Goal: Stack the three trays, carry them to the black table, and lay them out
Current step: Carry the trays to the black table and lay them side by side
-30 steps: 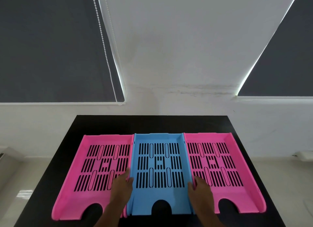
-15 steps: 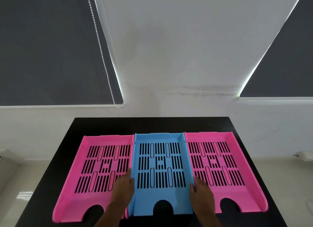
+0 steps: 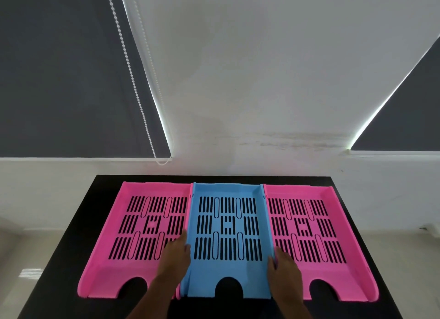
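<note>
While both forearms are reached in from the near edge, the left hand [image 3: 175, 259] is laid flat against the blue tray's [image 3: 227, 266] left wall and the right hand [image 3: 284, 268] against its right wall, fingers extended and pressed on, not curled under. Three trays are counted on the black table [image 3: 71, 235], side by side and touching: one blue, flanked by the left pink tray [image 3: 112, 266] and the right pink tray [image 3: 338, 271].

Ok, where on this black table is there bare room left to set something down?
Bare strips of the black table: left of the left pink tray, behind all three trays along the wall edge, and right of the right pink tray. The middle is crowded: blue tray flanked tight, left hand and right hand on its sides.
</note>
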